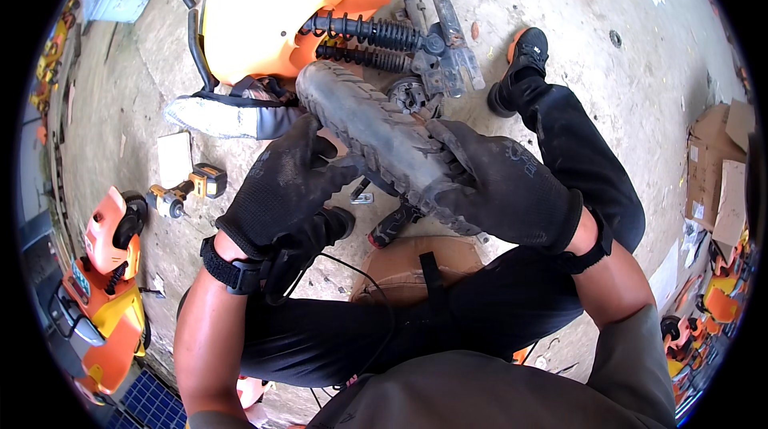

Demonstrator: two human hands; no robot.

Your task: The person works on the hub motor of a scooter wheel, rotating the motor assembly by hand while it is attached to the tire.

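Note:
A worn black scooter wheel with a knobbly tyre stands edge-on between my hands, tilted from upper left to lower right. My right hand, in a black work glove, is wrapped round the near right end of the tyre. On the other side, my gloved left hand grips the tyre's left flank with bent fingers; its fingertips are partly hidden. Just beyond lies an orange and yellow scooter body on its side. Its two black coil shock absorbers and metal bracket point toward the right.
A yellow and black cordless impact wrench lies on the concrete floor at left. A black and red tool lies between my legs, before a brown seat. Cardboard boxes stand at right; more scooter parts are at left.

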